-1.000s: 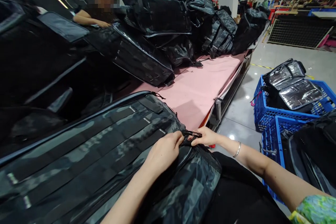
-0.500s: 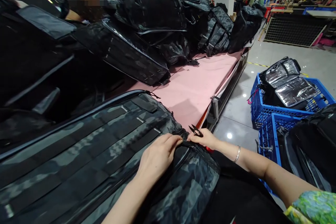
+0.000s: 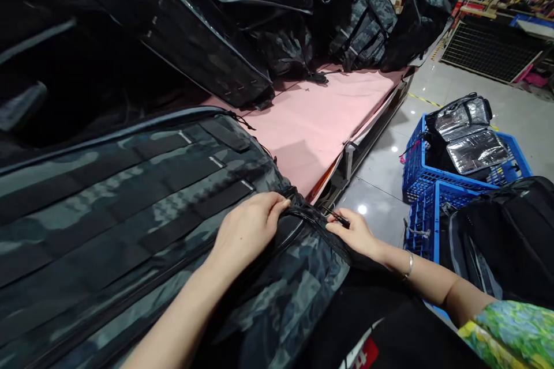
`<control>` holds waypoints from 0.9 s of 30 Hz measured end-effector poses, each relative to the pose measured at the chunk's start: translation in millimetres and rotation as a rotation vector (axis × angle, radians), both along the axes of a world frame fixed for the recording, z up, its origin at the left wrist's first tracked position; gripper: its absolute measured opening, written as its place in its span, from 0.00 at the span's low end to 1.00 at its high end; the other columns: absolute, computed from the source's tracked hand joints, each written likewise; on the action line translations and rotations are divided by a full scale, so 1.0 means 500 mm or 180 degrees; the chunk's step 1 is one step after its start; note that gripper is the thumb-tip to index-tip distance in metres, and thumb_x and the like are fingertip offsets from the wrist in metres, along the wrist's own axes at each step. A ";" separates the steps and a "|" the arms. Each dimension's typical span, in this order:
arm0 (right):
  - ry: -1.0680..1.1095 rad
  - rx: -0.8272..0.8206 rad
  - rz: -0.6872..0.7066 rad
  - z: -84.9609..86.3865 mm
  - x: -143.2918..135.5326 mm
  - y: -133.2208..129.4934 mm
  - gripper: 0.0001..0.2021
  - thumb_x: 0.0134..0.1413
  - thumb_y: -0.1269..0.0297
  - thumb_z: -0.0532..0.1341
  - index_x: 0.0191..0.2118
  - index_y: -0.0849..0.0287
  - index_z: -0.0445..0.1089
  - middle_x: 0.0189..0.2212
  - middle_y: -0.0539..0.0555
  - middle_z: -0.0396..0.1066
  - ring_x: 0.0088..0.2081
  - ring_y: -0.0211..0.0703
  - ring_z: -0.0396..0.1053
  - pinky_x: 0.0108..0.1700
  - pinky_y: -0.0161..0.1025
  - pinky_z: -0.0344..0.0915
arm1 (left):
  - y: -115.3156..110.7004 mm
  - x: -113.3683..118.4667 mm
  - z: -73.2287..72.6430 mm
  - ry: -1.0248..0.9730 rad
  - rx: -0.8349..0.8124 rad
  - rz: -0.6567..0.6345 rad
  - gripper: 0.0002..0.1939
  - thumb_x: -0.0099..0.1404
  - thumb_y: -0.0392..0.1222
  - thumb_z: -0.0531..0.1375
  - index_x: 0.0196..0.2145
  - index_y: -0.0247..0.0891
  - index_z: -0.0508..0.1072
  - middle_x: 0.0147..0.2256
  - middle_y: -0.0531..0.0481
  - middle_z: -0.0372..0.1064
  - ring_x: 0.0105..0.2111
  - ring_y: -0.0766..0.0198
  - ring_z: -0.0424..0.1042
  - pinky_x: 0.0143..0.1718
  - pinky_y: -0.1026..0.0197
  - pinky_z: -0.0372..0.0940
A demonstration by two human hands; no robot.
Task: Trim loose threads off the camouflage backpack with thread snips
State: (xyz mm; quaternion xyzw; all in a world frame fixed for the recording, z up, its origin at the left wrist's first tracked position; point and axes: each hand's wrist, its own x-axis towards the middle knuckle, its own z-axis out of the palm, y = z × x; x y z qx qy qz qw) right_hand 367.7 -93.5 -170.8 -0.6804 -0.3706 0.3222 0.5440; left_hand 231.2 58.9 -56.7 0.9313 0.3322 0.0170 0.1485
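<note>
Camouflage bag [image 3: 99, 202] is located at the near end of the pink-covered table [image 3: 311, 121], right end apparently overhung past the table's right edge. Left hand [image 3: 249, 228]: closed to a fingertip pinch, black bound seam [image 3: 309, 216] gripped near the bag's right end. Right hand [image 3: 355, 230]: closed around slim dark thread snips [image 3: 340, 219], held just beside that seam; blade gap and any contact with cloth can't be told.

Handling, judged: bulky, fairly light if unfilled (contents hidden). Panels likely soft, seam stiffer. Coated-looking cloth may be slightly slippery; not fragile, but could be nicked by the snips. Best gripped at the seam, or by the webbing straps [image 3: 225, 200] if moved whole.

Materials: grey-black print, slight sheen; matte webbing laid in parallel rows, ends marked by pale lines. Far edge is trimmed by grey piping [image 3: 130, 127]. End pocket [image 3: 294, 282] is creased, rounded. Dark bags [image 3: 208, 52] are heaped along the table's left side. Silver foil lining [image 3: 476, 150] is exposed in the farther blue crate [image 3: 413, 173], on the floor off the table's right edge.
</note>
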 end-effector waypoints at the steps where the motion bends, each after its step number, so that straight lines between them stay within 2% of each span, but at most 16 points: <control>1: -0.0020 -0.0057 0.0033 -0.003 0.006 -0.013 0.08 0.50 0.60 0.61 0.31 0.59 0.69 0.30 0.49 0.70 0.33 0.40 0.66 0.38 0.37 0.61 | -0.004 -0.012 -0.008 -0.0190 0.0170 -0.0061 0.19 0.65 0.48 0.44 0.35 0.38 0.71 0.37 0.44 0.72 0.38 0.54 0.71 0.40 0.56 0.64; 5: 0.0155 -0.0140 0.0272 -0.010 0.018 -0.054 0.08 0.49 0.60 0.61 0.32 0.60 0.69 0.28 0.49 0.68 0.32 0.39 0.65 0.38 0.37 0.61 | -0.032 -0.080 -0.028 -0.0854 0.1010 -0.0342 0.17 0.66 0.46 0.46 0.41 0.35 0.69 0.40 0.42 0.70 0.41 0.55 0.69 0.44 0.56 0.64; 8: 0.0208 -0.0185 0.0543 -0.013 0.014 -0.065 0.11 0.45 0.60 0.64 0.32 0.60 0.65 0.26 0.47 0.63 0.28 0.36 0.60 0.32 0.34 0.58 | -0.060 -0.148 -0.033 -0.1157 0.1542 -0.0236 0.15 0.65 0.43 0.51 0.45 0.33 0.67 0.41 0.39 0.68 0.40 0.53 0.68 0.43 0.53 0.65; 10: 0.0197 -0.0140 0.0692 -0.013 0.010 -0.063 0.14 0.43 0.58 0.66 0.32 0.59 0.62 0.26 0.46 0.59 0.27 0.34 0.56 0.30 0.33 0.56 | -0.077 -0.192 -0.036 -0.1284 0.1693 -0.0082 0.15 0.63 0.42 0.54 0.47 0.36 0.66 0.40 0.39 0.68 0.38 0.51 0.68 0.42 0.50 0.65; 13: 0.0130 0.0020 0.0902 -0.011 0.010 -0.054 0.14 0.49 0.57 0.63 0.32 0.58 0.58 0.27 0.46 0.55 0.28 0.34 0.53 0.32 0.34 0.55 | -0.096 -0.237 -0.044 -0.1308 0.1705 0.0006 0.16 0.61 0.42 0.57 0.47 0.42 0.65 0.40 0.39 0.68 0.37 0.48 0.69 0.39 0.45 0.65; 18: 0.0166 0.0149 0.1111 -0.022 0.019 -0.046 0.12 0.56 0.56 0.56 0.30 0.58 0.56 0.26 0.46 0.51 0.28 0.35 0.51 0.33 0.34 0.54 | -0.116 -0.248 -0.054 -0.1084 0.1690 0.0041 0.12 0.60 0.45 0.58 0.42 0.43 0.67 0.46 0.37 0.64 0.40 0.45 0.66 0.40 0.42 0.64; 22: 0.0347 0.0055 0.0910 -0.048 0.012 -0.052 0.14 0.55 0.51 0.56 0.32 0.57 0.60 0.27 0.48 0.56 0.29 0.38 0.56 0.34 0.36 0.59 | -0.134 -0.242 -0.065 -0.0781 0.1853 -0.0033 0.08 0.59 0.38 0.59 0.37 0.40 0.67 0.48 0.36 0.63 0.45 0.43 0.65 0.44 0.41 0.62; 25: 0.0272 -0.0047 0.0671 -0.062 0.002 -0.062 0.14 0.54 0.50 0.57 0.34 0.57 0.64 0.29 0.51 0.61 0.33 0.43 0.61 0.37 0.38 0.62 | -0.158 -0.247 -0.076 -0.1005 0.2121 0.0164 0.10 0.58 0.33 0.59 0.38 0.41 0.66 0.41 0.42 0.71 0.44 0.49 0.68 0.46 0.43 0.59; 27: 0.0251 -0.0105 0.0590 -0.065 -0.001 -0.068 0.13 0.55 0.51 0.57 0.34 0.57 0.65 0.31 0.52 0.63 0.34 0.44 0.62 0.37 0.38 0.63 | -0.181 -0.255 -0.083 -0.1128 0.2232 0.0490 0.10 0.58 0.31 0.58 0.37 0.42 0.65 0.35 0.47 0.73 0.41 0.53 0.70 0.45 0.45 0.58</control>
